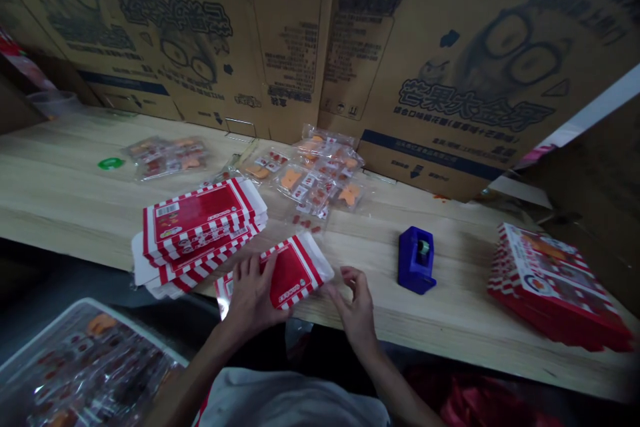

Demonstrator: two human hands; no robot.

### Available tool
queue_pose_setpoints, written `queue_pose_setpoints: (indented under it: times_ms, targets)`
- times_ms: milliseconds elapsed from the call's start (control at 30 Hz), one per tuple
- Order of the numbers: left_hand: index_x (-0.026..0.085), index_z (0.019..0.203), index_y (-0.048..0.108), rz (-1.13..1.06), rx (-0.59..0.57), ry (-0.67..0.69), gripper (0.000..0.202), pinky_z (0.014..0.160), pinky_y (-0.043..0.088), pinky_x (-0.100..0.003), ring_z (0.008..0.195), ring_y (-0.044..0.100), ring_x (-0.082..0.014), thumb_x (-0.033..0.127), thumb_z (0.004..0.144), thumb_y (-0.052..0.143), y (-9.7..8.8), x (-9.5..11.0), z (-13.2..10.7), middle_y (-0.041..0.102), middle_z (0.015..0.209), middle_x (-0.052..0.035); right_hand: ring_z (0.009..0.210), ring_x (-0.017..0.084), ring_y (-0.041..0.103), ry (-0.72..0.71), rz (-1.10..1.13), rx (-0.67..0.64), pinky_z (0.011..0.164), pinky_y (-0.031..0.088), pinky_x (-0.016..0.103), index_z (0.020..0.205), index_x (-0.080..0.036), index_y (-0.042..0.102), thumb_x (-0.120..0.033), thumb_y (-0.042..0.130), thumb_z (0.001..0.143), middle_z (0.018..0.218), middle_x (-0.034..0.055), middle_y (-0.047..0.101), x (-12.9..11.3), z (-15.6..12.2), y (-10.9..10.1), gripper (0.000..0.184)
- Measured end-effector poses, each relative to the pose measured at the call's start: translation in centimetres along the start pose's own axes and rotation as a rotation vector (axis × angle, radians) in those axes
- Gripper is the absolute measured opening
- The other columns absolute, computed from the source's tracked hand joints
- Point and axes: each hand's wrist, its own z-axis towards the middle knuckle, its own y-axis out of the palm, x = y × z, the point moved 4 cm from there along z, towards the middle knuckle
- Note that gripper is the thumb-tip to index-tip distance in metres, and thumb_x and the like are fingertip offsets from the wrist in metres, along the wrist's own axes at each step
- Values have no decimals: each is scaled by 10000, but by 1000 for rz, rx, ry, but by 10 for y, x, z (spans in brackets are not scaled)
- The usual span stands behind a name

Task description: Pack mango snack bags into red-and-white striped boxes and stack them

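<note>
At a wood table (100,207) by cardboard boxes (450,67), the left hand (250,297) grips a striped red box (293,273), ten o'clock from the open right hand (355,303).

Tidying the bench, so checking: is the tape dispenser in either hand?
No, the tape dispenser stands on the table, apart from the right hand and the left hand on a carton.

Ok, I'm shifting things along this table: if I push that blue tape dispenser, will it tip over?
Probably not: the blue tape dispenser sits low on a broad base. It looks chunky, so perhaps heavy for its size. On the smooth wooden table it would likely slide, not roll.
</note>
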Motion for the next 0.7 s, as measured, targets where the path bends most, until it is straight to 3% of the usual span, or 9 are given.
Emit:
queue_pose_setpoints:
  times_ms: [100,200,267,367,433,567,700]
  targets:
    - [98,1410,322,-58,76,-116,1059,949,347,-580,1130,426,-427,571,551,722,-4,17,-7,450,1257,-226,958,223,618,56,121,11,846,515,392,825,-257,407,-364,774,681,1003,25,623,5,-11,-1,409]
    - [128,1452,245,-277,36,-147,1022,963,387,-550,1151,455,-390,528,632,707,5,29,-16,480,1251,-194,777,185,646,127,251,3,723,542,339,813,-265,381,-354,761,711,854,-25,636,5,-15,3,404]
    - [159,1480,165,-549,-15,-127,898,1011,399,-499,1217,461,-334,437,760,624,14,29,-20,476,1310,-173,750,186,657,165,309,-45,704,547,340,884,-275,408,-345,751,729,861,-26,657,3,-13,2,383]
    - [198,1499,94,-946,-79,-134,778,1080,372,-449,1299,438,-272,379,864,507,22,22,-23,457,1400,-138,887,223,677,223,362,-193,792,548,389,1123,-299,418,-341,736,752,1045,22,682,0,-11,-3,491]
    - [200,1500,118,-1131,-120,-154,760,1106,345,-449,1328,411,-274,394,874,504,24,19,-24,465,1410,-131,1046,237,637,215,322,-223,908,511,405,1242,-293,419,-349,709,779,1187,50,645,2,-13,-9,550]
    - [248,1471,193,-1523,-231,-126,749,1063,399,-444,1312,430,-291,385,848,585,32,24,-30,413,1452,-124,1248,230,502,167,202,-228,1037,421,370,1293,-262,467,-370,648,828,1379,55,518,10,-19,-18,510]
    - [274,1347,342,-1715,-283,-113,726,991,450,-412,1213,511,-290,303,739,739,40,29,-32,497,1347,-106,1079,214,590,123,110,-218,899,487,314,1253,-248,451,-375,653,818,1238,55,590,13,-21,-21,496]
